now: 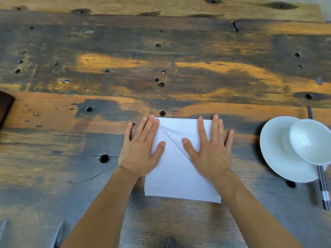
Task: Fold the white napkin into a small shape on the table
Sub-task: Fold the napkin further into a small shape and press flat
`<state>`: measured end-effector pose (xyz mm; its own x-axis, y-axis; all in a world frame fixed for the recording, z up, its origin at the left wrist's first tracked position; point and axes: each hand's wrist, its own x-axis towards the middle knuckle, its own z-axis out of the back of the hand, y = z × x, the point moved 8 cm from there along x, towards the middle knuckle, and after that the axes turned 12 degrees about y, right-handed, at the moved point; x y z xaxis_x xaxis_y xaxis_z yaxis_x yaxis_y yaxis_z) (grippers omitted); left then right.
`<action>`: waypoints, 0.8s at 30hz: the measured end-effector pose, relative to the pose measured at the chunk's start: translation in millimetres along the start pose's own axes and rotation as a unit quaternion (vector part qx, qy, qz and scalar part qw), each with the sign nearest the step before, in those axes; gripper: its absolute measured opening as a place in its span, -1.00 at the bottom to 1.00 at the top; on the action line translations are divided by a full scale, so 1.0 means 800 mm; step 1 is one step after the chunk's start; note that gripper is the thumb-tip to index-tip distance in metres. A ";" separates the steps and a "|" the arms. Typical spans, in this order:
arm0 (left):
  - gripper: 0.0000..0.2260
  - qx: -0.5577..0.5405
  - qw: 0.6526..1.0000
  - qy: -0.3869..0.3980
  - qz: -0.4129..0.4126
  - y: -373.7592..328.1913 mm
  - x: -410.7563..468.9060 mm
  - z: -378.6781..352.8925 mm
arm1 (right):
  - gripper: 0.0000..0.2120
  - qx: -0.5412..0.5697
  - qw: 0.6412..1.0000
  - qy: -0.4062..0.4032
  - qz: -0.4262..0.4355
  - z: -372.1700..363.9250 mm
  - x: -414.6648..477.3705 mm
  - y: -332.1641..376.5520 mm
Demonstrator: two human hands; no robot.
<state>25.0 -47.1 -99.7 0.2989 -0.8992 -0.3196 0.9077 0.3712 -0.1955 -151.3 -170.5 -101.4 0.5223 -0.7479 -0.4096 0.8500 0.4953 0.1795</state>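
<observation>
- Wooden table [161, 51] — worn, dotted with dark holes.
- White napkin [176, 176] lies flat at the near centre, a diagonal crease crossing it.
- Left hand [141, 149] and right hand [210, 149] — both spread flat, palms down, pressing the napkin's 2 sides, gripping nothing.
- Plate [279, 158] on the right carries a bowl [311, 140].

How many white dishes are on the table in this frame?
2: a round white ceramic plate at the right edge of the wooden table, and a small white ceramic bowl resting on its right side. More may lie out of view.
</observation>
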 end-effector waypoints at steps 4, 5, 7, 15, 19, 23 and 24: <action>-0.36 0.000 1.000 -0.009 -0.002 0.000 0.000 0.000 | -0.26 -0.027 0.999 -0.012 -0.038 0.008 -0.005 0.017; -0.36 0.001 1.000 -0.009 -0.001 0.000 0.000 0.000 | -0.27 -0.015 0.999 -0.026 -0.025 0.012 -0.006 0.034; -0.35 -0.001 1.000 -0.009 -0.003 -0.001 0.000 0.002 | -0.30 0.025 0.999 -0.026 0.018 0.010 -0.003 0.076; -0.36 -0.004 1.000 -0.011 0.003 -0.001 0.000 0.003 | -0.26 0.010 1.000 -0.002 0.029 -0.007 0.010 0.068; -0.36 -0.002 1.000 -0.009 0.004 -0.002 0.000 0.003 | -0.24 -0.009 1.000 -0.016 -0.013 0.004 0.006 0.012; -0.36 -0.002 1.000 -0.008 0.003 -0.002 0.000 0.004 | -0.24 -0.020 1.000 -0.010 -0.018 0.004 0.005 0.011; -0.36 -0.002 1.000 -0.008 0.002 -0.002 0.000 0.004 | -0.25 -0.019 1.000 -0.009 -0.019 0.003 0.005 0.012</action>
<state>24.4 -48.5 -96.3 0.3081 -0.9010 -0.3053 0.9053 0.3764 -0.1971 -140.8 -170.2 -99.3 0.4918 -0.7737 -0.3995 0.8658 0.4833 0.1298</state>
